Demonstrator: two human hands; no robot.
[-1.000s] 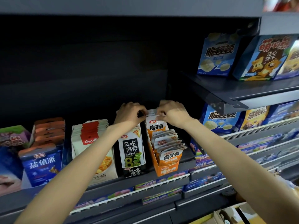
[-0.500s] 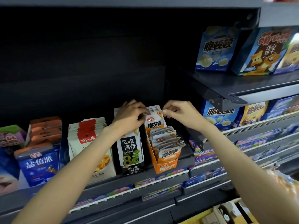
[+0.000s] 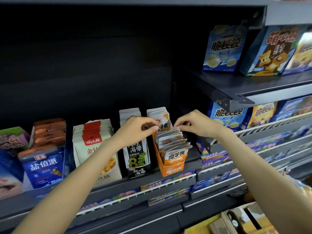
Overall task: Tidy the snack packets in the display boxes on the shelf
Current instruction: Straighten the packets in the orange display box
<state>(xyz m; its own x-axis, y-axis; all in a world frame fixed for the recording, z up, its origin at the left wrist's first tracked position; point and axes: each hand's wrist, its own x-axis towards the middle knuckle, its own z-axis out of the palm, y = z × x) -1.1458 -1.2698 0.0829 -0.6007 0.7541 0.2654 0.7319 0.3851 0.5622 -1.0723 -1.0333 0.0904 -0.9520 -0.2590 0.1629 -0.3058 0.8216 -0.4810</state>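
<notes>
Left hand [image 3: 140,127] and right hand [image 3: 194,124] pinch the packets [image 3: 170,141] in the orange box [image 3: 172,169]. Row's long axis runs 12 to 6; leaning fronts lie at 6 of both hands, equally near.

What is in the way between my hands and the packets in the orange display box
Nothing visible. The left hand and right hand are already at the top edges of the packets in the orange display box. The black box stands beside it on the left, not between.
</notes>
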